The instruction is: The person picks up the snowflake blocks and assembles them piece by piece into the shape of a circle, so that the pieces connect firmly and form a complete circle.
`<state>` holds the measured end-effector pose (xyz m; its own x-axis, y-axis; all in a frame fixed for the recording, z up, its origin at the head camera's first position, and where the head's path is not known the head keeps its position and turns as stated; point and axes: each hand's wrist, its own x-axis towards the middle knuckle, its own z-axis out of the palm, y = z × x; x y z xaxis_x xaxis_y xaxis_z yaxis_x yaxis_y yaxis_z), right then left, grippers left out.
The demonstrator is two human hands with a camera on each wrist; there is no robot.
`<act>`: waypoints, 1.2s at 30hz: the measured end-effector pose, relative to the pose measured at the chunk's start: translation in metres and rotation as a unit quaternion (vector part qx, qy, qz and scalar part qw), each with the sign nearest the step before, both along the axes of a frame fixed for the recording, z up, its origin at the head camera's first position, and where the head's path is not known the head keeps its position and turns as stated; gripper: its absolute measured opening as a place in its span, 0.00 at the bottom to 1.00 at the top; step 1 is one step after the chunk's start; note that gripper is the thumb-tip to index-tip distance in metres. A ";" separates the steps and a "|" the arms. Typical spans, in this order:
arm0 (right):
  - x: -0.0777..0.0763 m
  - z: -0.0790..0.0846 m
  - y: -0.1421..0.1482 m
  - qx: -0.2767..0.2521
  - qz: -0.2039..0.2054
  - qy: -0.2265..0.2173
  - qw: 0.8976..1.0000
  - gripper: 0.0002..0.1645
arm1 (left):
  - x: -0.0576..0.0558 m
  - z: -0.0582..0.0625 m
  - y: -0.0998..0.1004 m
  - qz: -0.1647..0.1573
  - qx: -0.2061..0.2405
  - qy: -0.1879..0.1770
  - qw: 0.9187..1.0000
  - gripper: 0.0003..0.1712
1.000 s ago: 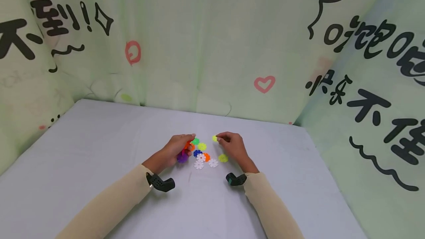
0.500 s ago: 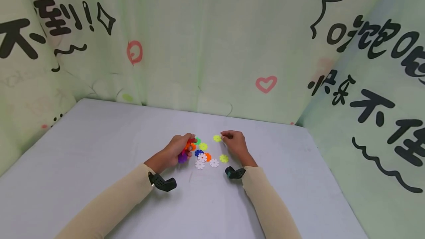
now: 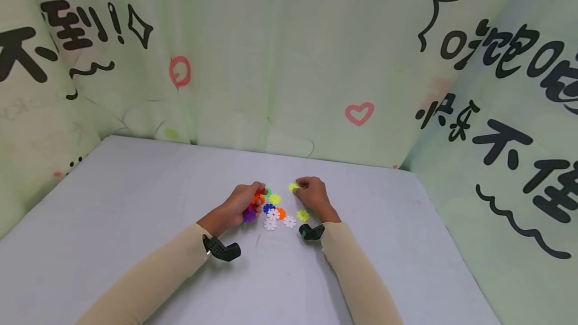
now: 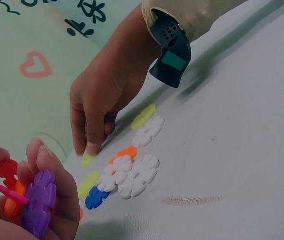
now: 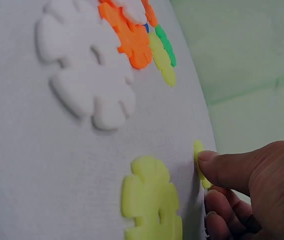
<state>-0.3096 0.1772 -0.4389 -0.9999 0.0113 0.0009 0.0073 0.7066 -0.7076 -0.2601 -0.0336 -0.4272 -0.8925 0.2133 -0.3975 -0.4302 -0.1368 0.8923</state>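
My left hand holds a small cluster of joined plastic snowflake discs. In the left wrist view a purple disc faces outward, a pink disc stands edge-on against it, and orange and red ones sit behind, partly covered by fingers. Farther right, my right hand pinches a yellow snowflake disc at the table, its thumb over the near face; the fingertips behind are partly hidden. Between the hands lie loose discs, including a blue one and a white one.
A second yellow disc lies below my right hand, near another white disc. Yellow, green and orange discs lie near my left hand. A printed curtain hangs behind the white-covered table.
My right hand drew slightly right, off the far yellow disc, then came back to it. The left hand keeps its cluster, with a red disc now showing at its fingertips.
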 end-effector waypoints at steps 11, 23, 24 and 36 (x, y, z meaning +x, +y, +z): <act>0.004 0.002 -0.003 0.038 0.013 0.003 0.999 0.15 | 0.002 0.000 -0.001 -0.001 -0.003 -0.006 1.000 0.22; 0.012 0.003 -0.002 -0.031 0.011 0.014 0.999 0.09 | 0.002 -0.001 0.000 -0.008 0.002 0.006 1.000 0.21; 0.013 0.003 -0.002 -0.040 0.012 0.009 0.999 0.10 | 0.002 -0.001 0.000 -0.009 0.003 0.005 1.000 0.21; 0.028 0.013 -0.016 -0.134 0.066 0.018 0.989 0.11 | 0.001 0.001 0.002 -0.017 -0.009 0.000 1.000 0.22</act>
<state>-0.2815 0.1611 -0.4259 -0.9921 -0.1152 0.0503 -0.1005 0.4868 -0.8677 -0.2587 -0.0317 -0.4266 -0.8851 0.2367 -0.4008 -0.4336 -0.1060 0.8949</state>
